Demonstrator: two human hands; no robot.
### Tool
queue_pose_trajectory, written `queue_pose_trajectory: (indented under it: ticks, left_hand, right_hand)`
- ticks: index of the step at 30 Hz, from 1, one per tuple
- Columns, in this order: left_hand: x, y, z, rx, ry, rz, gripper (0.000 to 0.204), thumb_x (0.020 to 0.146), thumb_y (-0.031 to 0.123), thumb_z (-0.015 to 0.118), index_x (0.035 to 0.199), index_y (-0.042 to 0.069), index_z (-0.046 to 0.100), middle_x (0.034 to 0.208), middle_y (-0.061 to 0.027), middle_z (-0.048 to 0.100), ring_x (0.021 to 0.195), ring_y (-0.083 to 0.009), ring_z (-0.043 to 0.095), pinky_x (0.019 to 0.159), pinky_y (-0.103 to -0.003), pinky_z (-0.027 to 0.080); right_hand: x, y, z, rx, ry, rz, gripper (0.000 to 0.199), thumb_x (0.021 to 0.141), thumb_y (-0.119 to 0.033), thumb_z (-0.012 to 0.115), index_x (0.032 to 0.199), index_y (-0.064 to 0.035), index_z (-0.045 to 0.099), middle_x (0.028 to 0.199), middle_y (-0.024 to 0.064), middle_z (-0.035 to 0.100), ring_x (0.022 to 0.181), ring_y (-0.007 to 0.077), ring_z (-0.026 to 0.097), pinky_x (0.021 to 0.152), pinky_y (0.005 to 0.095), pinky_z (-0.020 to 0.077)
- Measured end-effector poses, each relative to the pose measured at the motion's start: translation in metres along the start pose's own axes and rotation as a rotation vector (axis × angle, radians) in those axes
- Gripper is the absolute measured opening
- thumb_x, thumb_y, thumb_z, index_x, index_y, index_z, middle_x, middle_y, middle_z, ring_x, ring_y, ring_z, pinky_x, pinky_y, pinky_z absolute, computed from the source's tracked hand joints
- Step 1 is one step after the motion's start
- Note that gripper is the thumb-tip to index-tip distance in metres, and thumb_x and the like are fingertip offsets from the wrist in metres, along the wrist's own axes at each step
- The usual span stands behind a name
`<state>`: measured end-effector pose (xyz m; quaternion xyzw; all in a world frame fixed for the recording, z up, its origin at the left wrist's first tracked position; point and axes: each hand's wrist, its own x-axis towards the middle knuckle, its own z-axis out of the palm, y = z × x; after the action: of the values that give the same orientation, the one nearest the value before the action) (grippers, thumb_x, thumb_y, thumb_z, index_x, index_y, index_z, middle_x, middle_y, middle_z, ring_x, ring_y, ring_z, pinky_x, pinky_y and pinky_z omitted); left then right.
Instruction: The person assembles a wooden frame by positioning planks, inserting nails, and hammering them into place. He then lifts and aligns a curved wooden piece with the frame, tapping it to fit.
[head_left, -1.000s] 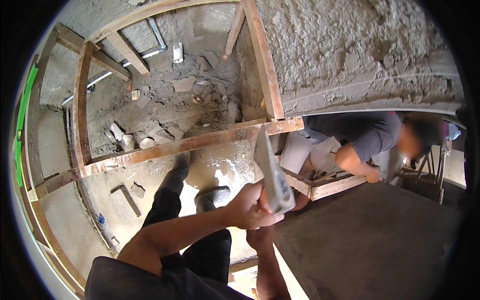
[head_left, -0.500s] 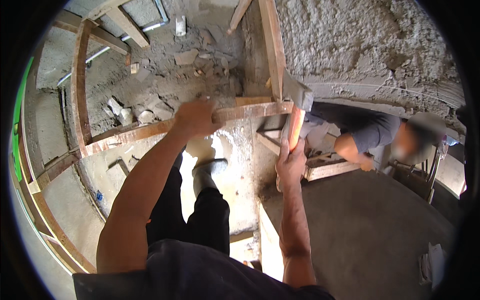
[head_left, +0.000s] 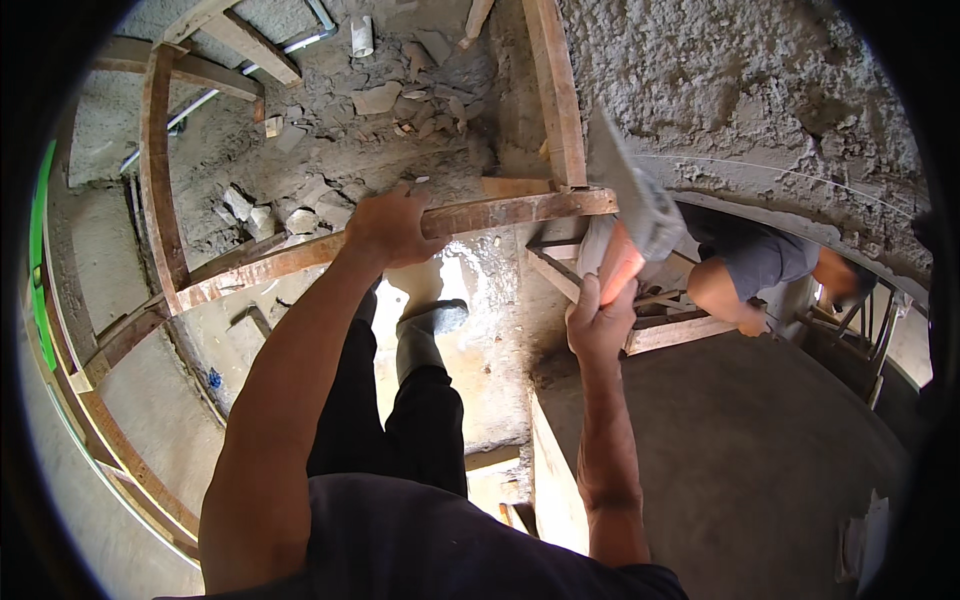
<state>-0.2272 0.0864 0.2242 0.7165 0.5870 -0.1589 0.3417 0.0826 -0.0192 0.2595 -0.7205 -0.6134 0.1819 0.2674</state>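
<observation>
- Since a second ago the left hand (head_left: 388, 225) has left the tool and gone up to the wooden rail (head_left: 300, 255); half a second ago it already lay there, and it stays there now; the right hand (head_left: 600, 325) has kept the trowel (head_left: 628, 215) throughout, and the blade now points up toward the rough plastered wall (head_left: 760, 90)
- Left hand: fingers curled over the top of the wooden rail, closed on it, the forearm running down to the lower edge of the view; the rail is a reddish-brown plank that crosses the view from lower left to upper right
- Right hand: fingers wrapped shut round the orange handle (head_left: 618, 265) of the trowel; the grey blade rises above the hand, tilted, just beside the upright wooden post (head_left: 558, 95) where post and rail meet; whether the blade touches the wall cannot be told
- Trowel: in the right hand, near the middle right of the view, between the rail's end and the curved edge of the wall
- Below the rail lie the person's dark trouser legs and a dark boot (head_left: 425, 325) on a wet grey floor (head_left: 490, 290)
- Beyond the rail: a dirt patch strewn with broken rubble (head_left: 300, 200) and a pale pipe (head_left: 210, 95) at the upper left
- Right of the trowel, another person in a blue-grey shirt (head_left: 765, 260) crouches under the wall's edge, one hand down near a wooden frame (head_left: 670, 330)
- Smooth grey cement slab (head_left: 760, 450) fills the lower right
</observation>
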Motion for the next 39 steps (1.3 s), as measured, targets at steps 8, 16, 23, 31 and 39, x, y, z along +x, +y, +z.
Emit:
queue_pose_trajectory:
  ticks: [8, 16, 23, 31, 39]
  left_hand:
    - [0.000, 0.001, 0.005, 0.014, 0.030, -0.022, 0.079, 0.080, 0.063, 0.080, 0.139, 0.012, 0.068, 0.120, -0.0169, 0.071, 0.110, -0.0394, 0.074, 0.096, -0.052, 0.060]
    - [0.000, 0.003, 0.003, 0.030, -0.004, -0.043, 0.075, 0.083, 0.064, 0.077, 0.135, 0.011, 0.069, 0.120, -0.0180, 0.072, 0.111, -0.0382, 0.074, 0.096, -0.051, 0.060]
    - [-0.005, 0.005, -0.001, 0.052, 0.047, -0.033, 0.072, 0.086, 0.063, 0.075, 0.133, 0.009, 0.070, 0.123, -0.0189, 0.072, 0.114, -0.0385, 0.073, 0.098, -0.052, 0.059]
    - [0.002, -0.003, 0.002, -0.023, -0.025, -0.012, 0.077, 0.084, 0.064, 0.077, 0.139, 0.010, 0.067, 0.121, -0.0215, 0.071, 0.110, -0.0390, 0.074, 0.098, -0.052, 0.060]
    - [0.003, -0.002, -0.004, -0.042, -0.059, -0.044, 0.076, 0.086, 0.065, 0.075, 0.138, 0.010, 0.067, 0.124, -0.0197, 0.071, 0.119, -0.0359, 0.071, 0.102, -0.051, 0.058]
  right_hand:
    - [0.002, 0.038, 0.026, -0.085, -0.185, 0.130, 0.034, 0.106, -0.032, 0.067, 0.119, -0.0028, 0.055, 0.080, 0.0273, 0.070, 0.073, 0.0518, 0.070, 0.062, 0.0568, 0.0547]
    - [-0.004, 0.011, 0.009, -0.001, -0.081, 0.132, 0.030, 0.107, -0.028, 0.067, 0.115, -0.0006, 0.059, 0.084, 0.0262, 0.071, 0.081, 0.0484, 0.073, 0.069, 0.0514, 0.0552]
    - [0.023, 0.031, 0.042, -0.202, -0.232, 0.112, 0.031, 0.107, -0.032, 0.066, 0.114, -0.0036, 0.057, 0.081, 0.0276, 0.070, 0.076, 0.0527, 0.069, 0.064, 0.0584, 0.0525]
    - [0.014, 0.008, 0.014, -0.101, -0.163, 0.127, 0.033, 0.108, -0.033, 0.065, 0.118, -0.0034, 0.058, 0.084, 0.0282, 0.071, 0.078, 0.0524, 0.070, 0.063, 0.0562, 0.0538]
    - [0.025, 0.001, 0.005, -0.209, -0.257, 0.203, 0.032, 0.107, -0.034, 0.066, 0.116, -0.0038, 0.058, 0.089, 0.0282, 0.072, 0.082, 0.0534, 0.070, 0.067, 0.0562, 0.0554]
